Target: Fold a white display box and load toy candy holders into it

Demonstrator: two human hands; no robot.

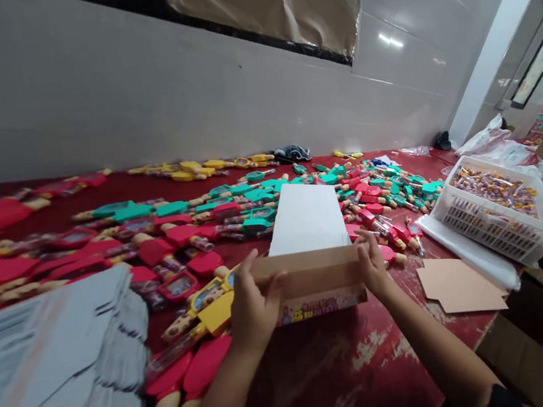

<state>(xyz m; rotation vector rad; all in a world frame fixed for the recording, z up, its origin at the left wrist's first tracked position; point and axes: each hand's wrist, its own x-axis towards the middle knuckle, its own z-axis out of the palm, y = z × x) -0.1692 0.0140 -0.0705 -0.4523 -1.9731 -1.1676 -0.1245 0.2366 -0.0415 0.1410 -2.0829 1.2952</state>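
Note:
A small cardboard box (319, 274), brown inside with a printed front, is held above the red table. Its white lid flap (308, 215) stands raised at the far side. My left hand (255, 300) grips the box's left end, with the thumb over the near edge. At the right end, my right hand (373, 263) has its fingers closed on the box's edge. Red, green and yellow paddle-shaped toys (206, 263) with small clear tubes lie around and behind the box.
A stack of flat white cardboard (46, 363) fills the left front. On the right are a flat brown cardboard piece (459, 285), a rolled plastic sheet (470, 253) and a white basket (497, 225) of small wrapped items. A wall stands behind the red table (327, 384).

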